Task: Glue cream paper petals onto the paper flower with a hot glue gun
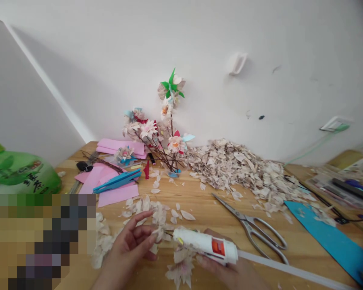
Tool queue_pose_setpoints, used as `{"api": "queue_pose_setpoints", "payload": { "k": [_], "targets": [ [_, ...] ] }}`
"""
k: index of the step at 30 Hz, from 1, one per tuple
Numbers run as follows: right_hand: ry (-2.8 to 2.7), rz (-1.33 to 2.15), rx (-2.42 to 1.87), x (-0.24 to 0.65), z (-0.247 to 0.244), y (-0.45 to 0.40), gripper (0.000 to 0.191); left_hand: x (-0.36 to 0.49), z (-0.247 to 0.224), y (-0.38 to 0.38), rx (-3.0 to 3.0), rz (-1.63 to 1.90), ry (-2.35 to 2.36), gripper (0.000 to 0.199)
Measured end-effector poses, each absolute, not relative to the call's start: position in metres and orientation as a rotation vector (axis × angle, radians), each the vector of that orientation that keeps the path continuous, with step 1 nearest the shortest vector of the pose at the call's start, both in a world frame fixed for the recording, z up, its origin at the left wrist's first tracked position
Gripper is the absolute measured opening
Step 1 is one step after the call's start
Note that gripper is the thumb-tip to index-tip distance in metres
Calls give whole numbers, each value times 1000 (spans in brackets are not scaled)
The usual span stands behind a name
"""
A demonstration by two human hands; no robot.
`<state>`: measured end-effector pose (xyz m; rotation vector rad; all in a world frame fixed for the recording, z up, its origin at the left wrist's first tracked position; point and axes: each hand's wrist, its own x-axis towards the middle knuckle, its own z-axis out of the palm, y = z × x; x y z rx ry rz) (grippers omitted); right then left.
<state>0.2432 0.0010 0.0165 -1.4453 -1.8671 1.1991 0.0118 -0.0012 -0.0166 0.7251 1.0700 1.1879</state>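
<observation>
My right hand (213, 264) is wrapped round a white hot glue gun (196, 241) with an orange-red label. A long glue stick (284, 270) runs out of its back. The thumb and a finger of my left hand (136, 241) pinch a pale dried petal (159, 233) at the gun's nozzle. Below the gun is a pale petal flower (181, 268) with a pinkish middle; what supports it is hidden. Loose petals (157, 209) lie around and beyond my left hand.
Silver scissors (249, 225) lie right of the gun, near a blue sheet (323, 245). A large petal heap (230, 165) rests against the wall. Flowers on stems (166, 149) stand at the back, by pink paper (117, 195) and blue tweezers (117, 181). A green bottle (21, 171) is at left.
</observation>
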Motion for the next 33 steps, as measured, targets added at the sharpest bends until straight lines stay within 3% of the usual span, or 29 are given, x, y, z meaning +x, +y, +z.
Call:
{"api": "queue_pose_setpoints", "payload": {
  "k": [23, 33],
  "targets": [
    [-1861, 1400, -1429, 249, 2, 3, 39, 12, -24, -3, 754, 1211, 1043, 48],
    [-1877, 1384, -1401, 241, 15, 1, 31, 12, -21, -3, 771, 1207, 1062, 48]
  ]
}}
